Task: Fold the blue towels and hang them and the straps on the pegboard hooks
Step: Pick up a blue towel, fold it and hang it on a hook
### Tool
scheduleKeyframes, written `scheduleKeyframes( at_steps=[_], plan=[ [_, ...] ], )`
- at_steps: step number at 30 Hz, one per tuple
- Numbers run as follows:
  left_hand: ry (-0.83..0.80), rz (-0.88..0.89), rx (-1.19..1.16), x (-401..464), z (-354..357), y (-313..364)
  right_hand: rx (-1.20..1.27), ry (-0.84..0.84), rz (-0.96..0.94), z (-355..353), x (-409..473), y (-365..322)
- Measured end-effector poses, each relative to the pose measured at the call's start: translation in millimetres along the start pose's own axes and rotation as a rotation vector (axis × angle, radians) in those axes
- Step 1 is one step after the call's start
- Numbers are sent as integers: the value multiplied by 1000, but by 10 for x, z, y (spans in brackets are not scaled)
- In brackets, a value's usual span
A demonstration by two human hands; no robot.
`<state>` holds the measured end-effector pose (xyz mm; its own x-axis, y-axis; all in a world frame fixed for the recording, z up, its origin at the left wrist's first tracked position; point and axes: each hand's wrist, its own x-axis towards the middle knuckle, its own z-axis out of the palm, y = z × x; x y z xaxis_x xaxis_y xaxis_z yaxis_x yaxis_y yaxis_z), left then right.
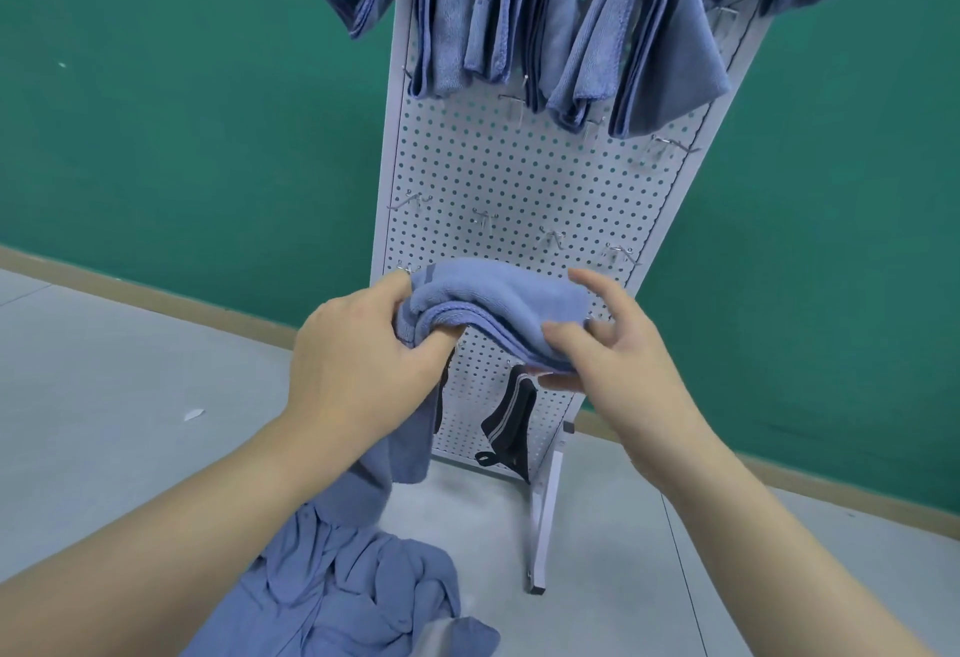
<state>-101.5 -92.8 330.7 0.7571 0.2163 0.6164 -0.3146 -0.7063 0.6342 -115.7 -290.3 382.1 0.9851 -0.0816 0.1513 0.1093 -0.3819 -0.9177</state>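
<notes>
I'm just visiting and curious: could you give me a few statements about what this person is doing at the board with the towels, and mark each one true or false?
1. Both hands hold one folded blue towel. True: the left hand grips its left end, and the right hand holds its right end.
2. The pegboard has no towels on it yet. False: several hung towels drape over hooks near the top.
3. A dark strap hangs low on the pegboard. True.
4. Every hook is taken. False: the empty hooks in the middle row carry nothing.
5. The floor pile of towels is neatly folded. False: it lies crumpled.
</notes>
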Motion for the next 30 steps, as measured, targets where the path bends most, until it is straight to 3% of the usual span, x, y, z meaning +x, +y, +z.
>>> scheduleKeyframes(
  at_steps=[2,6,10,15,20,27,30],
  plan=[
    [-5,-31,12,0,-1,36,-245,28,-176,34,-7,43],
    [-19,-103,-27,-6,-10,90,-386,-76,-388,92,-67,0],
    [-65,-112,-96,2,-26,85,-549,-140,-401,227,-79,-8],
    [-122,-47,-157,-39,-8,56,-668,-20,-389,395,9,32],
    [-51,-57,-190,-36,-79,39,-813,23,-455,613,20,-39],
    [176,-28,-399,50,-301,-47,-696,134,-590,903,41,-103],
    [253,43,-385,135,-359,-165,-595,225,-694,971,63,-249]
  ],
)
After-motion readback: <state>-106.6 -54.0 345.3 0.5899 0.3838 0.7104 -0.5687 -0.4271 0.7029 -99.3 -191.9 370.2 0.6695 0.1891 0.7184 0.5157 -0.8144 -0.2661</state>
